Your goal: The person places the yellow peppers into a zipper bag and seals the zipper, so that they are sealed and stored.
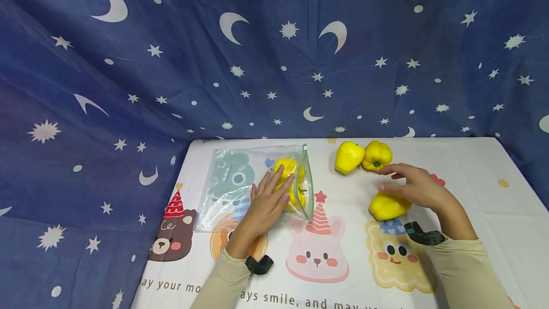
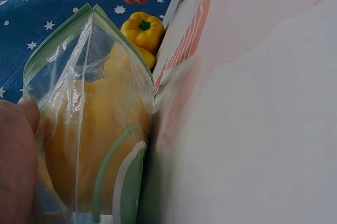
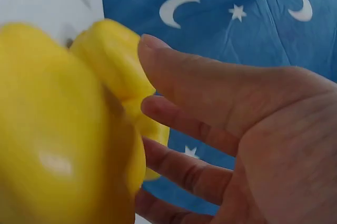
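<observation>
A clear zip bag (image 1: 206, 211) with a green-edged mouth lies on its side, its mouth toward the right. Inside it are two yellow bell peppers (image 1: 286, 165), partly covered by my left hand (image 1: 267, 206), which rests on the bag with fingers spread. The left wrist view shows the bag's mouth (image 2: 60, 37) gaping above a pepper (image 2: 97, 145). My right hand (image 1: 418, 187) hovers over a loose yellow bell pepper (image 1: 389, 206), thumb and fingers apart. In the right wrist view a gap shows between the thumb and the nearest pepper (image 3: 52, 129).
Behind the right hand, two more yellow peppers (image 1: 349, 157) sit side by side toward the table's back. A white tablecloth (image 1: 334, 232) with cartoon animals covers the table. Dark blue curtain (image 1: 266, 51) with moons and stars hangs along the back and sides.
</observation>
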`<state>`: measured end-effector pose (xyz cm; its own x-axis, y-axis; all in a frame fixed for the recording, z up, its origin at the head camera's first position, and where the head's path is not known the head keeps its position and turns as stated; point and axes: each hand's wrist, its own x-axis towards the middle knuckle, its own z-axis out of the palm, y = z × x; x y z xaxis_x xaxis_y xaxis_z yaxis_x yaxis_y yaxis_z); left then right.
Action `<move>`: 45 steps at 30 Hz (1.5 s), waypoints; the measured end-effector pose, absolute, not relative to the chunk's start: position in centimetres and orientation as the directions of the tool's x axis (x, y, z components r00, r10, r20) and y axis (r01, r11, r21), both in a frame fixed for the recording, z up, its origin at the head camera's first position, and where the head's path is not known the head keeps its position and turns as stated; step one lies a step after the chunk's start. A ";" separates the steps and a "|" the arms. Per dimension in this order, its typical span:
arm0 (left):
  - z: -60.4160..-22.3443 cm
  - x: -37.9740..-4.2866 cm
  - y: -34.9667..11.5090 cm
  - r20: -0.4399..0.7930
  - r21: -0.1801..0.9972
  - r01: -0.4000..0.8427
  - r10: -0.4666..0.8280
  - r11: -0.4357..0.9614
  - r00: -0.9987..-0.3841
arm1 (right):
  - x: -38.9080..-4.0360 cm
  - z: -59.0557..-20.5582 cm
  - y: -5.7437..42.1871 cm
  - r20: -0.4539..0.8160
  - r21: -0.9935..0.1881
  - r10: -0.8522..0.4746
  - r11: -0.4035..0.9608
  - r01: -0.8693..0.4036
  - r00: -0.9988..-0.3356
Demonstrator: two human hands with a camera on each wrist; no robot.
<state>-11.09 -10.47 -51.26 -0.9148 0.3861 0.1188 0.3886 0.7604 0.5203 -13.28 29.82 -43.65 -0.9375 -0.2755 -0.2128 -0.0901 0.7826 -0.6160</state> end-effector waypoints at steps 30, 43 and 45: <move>-51.1 -11.1 -10.5 0.102 0.528 0.379 0.386 0.760 -0.917 | -13.3 -46.8 33.0 -0.369 -0.772 -0.315 0.628 0.100 -0.875; -51.1 -11.1 -10.5 0.098 0.526 0.373 0.381 0.764 -0.919 | -13.4 -47.0 31.9 -0.368 -0.823 -0.245 0.535 0.191 -0.897; -51.2 -11.1 -10.5 0.103 0.528 0.375 0.381 0.762 -0.919 | -13.5 -47.1 31.5 -0.360 -0.824 -0.241 0.535 0.186 -0.901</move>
<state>-11.07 -10.47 -51.15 -0.9189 0.3810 0.1029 0.3751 0.7622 0.5276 -13.49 31.55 -47.13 -0.9012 -0.2409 -0.3602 0.1863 0.5352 -0.8239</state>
